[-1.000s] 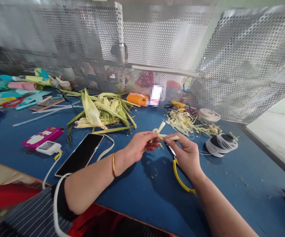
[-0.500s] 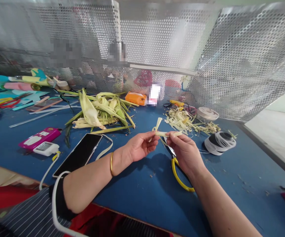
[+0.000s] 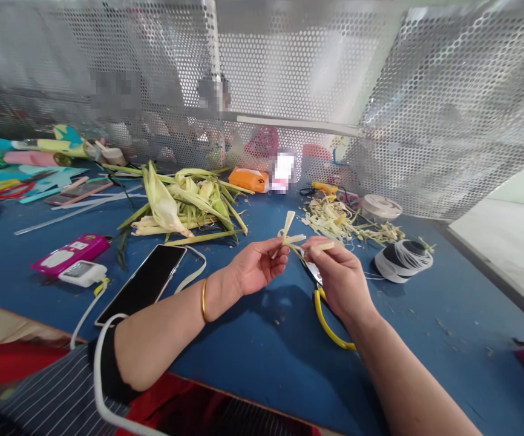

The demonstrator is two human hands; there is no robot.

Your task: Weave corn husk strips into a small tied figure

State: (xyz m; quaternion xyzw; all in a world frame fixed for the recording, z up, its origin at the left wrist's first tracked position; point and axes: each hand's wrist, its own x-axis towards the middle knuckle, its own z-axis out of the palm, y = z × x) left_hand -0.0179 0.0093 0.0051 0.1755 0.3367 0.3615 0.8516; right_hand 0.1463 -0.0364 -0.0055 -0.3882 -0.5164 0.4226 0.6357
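Note:
My left hand [image 3: 262, 264] pinches a small bundle of pale corn husk strips [image 3: 288, 225], with the loose ends fanning upward and to the right. Just right of it, my right hand [image 3: 337, 272] is closed on another husk strip [image 3: 324, 246], whose end sticks out past the thumb. A thin piece seems to run between the two hands; whether it joins both I cannot tell. Under my right hand lie yellow-handled scissors [image 3: 330, 324] on the blue table, their blades partly hidden by the fingers.
Green corn husks [image 3: 189, 203] are heaped at the back left, husk scraps [image 3: 330, 218] at the back right. A spool of white thread [image 3: 402, 261] stands at right. A black-screened phone [image 3: 146, 281] and a white corded device [image 3: 83, 272] lie left. A perforated metal screen [image 3: 289, 72] closes the back.
The husk strip that spanned both hands now shows a gap, its left part angled up from my left hand. My right hand has shifted slightly left.

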